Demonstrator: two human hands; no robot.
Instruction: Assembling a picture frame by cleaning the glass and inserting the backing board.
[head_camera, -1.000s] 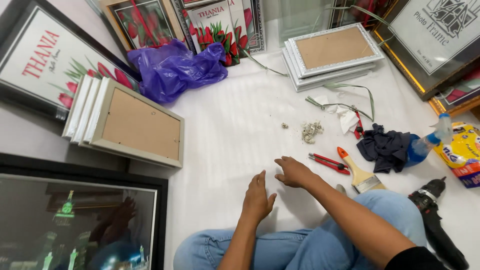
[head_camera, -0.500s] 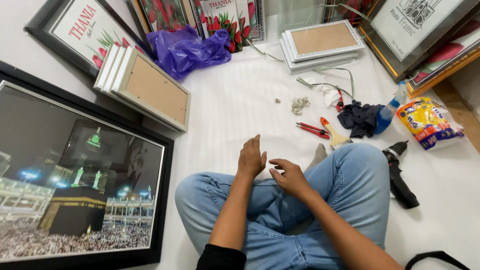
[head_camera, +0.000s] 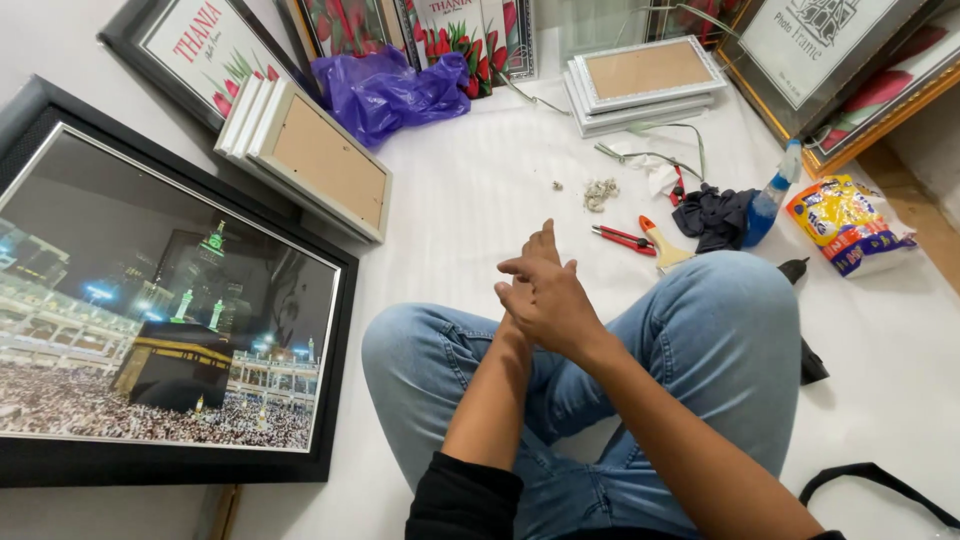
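Observation:
I sit cross-legged in blue jeans (head_camera: 700, 340) on a white floor sheet (head_camera: 480, 190). My right hand (head_camera: 550, 300) lies across my left hand (head_camera: 535, 250) in front of my knees, the two touching, fingers loosely spread. Neither hand holds anything. Nearest to them on the sheet lie red-handled pliers (head_camera: 622, 238) and a paintbrush (head_camera: 662, 245) with an orange handle.
A large black-framed night cityscape picture (head_camera: 160, 300) lies at my left. White frames (head_camera: 310, 155) are stacked behind it, more frames (head_camera: 645, 80) at the back. A purple plastic bag (head_camera: 385, 90), dark cloth (head_camera: 715, 215), blue spray bottle (head_camera: 770, 195) and yellow snack bag (head_camera: 850, 225) lie around.
My hands lifted off the sheet and came together, right over left. The view swung left, bringing the large black-framed picture fully into sight.

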